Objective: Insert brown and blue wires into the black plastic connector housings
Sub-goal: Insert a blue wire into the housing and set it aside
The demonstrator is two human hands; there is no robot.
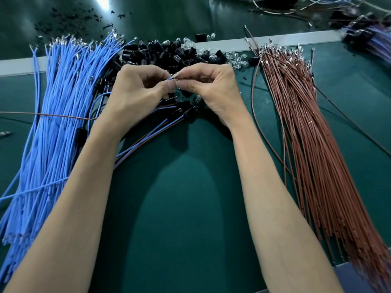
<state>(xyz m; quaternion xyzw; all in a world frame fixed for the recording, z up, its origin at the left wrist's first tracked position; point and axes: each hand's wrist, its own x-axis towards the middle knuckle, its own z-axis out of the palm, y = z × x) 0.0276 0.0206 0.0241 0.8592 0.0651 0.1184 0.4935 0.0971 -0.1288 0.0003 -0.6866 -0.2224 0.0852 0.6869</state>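
the left hand [135, 92] has its fingers curled, thumb and forefinger pinching the tip of one blue wire [169, 79]. the right hand [211, 87] has its fingers closed in a pinch on a small pale piece [176, 75] touching that tip; whether it is a terminal or part of a housing i cannot tell. the two pinches meet at centre frame, so the wire's end lies left to right, pointing into the right hand's grip. the push would likely come from the left. just beyond the knuckles lies the heap of black connector housings [165, 51]. the blue wire bundle [63, 106] fans out at the left of the frame and the brown wire bundle [306, 127] at the right, on the green worktop [179, 208].
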